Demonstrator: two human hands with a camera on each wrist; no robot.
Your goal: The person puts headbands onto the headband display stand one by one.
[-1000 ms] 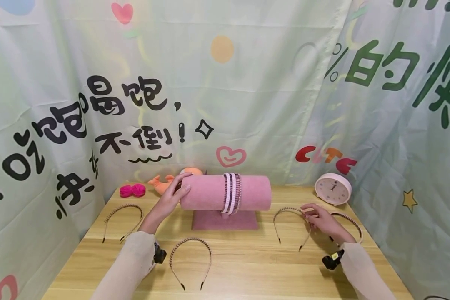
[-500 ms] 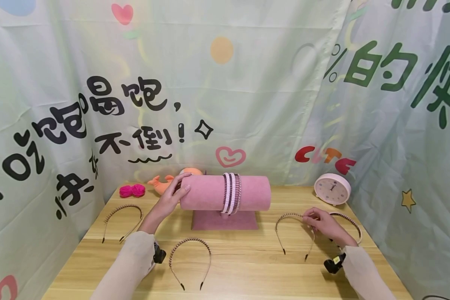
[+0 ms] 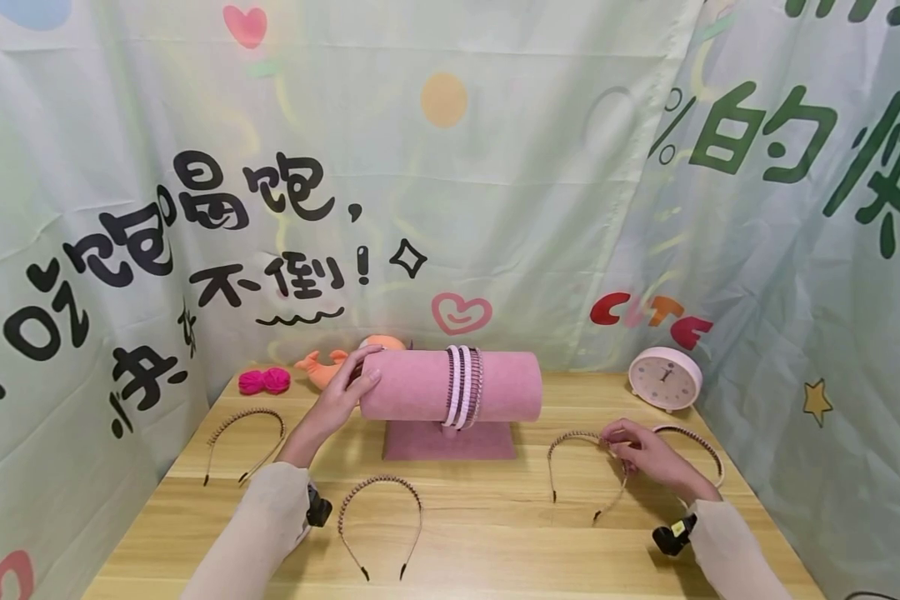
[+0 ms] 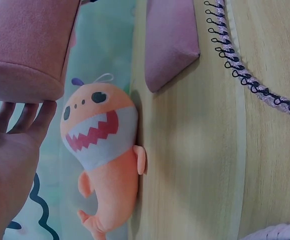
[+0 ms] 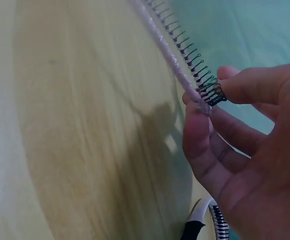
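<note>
In the head view, my left hand (image 3: 342, 397) holds the left end of a pink headband display stand (image 3: 412, 385), thumb on its front. The left wrist view shows its fingers (image 4: 31, 116) against the padded roll's end (image 4: 27, 82), tips hidden. Several white and dark headbands (image 3: 461, 387) circle the roll. My right hand (image 3: 648, 454) pinches the top of a beaded headband (image 3: 558, 442). Up close in the right wrist view, thumb and fingers of the right hand (image 5: 255, 125) grip its pink band with dark wire loops (image 5: 172, 60); the headband appears lifted from the table.
Other headbands lie on the wooden table (image 3: 487, 533): one at left (image 3: 246, 414), one at front (image 3: 381, 481), and one (image 3: 701, 433) behind my right hand. At the back are a pink bow (image 3: 265, 382), an orange plush shark (image 4: 107, 150) and a round clock (image 3: 666, 379).
My right hand has closed its pinch on the headband and moved slightly toward me, the headband's legs shifting with it. My left hand stays on the stand.
</note>
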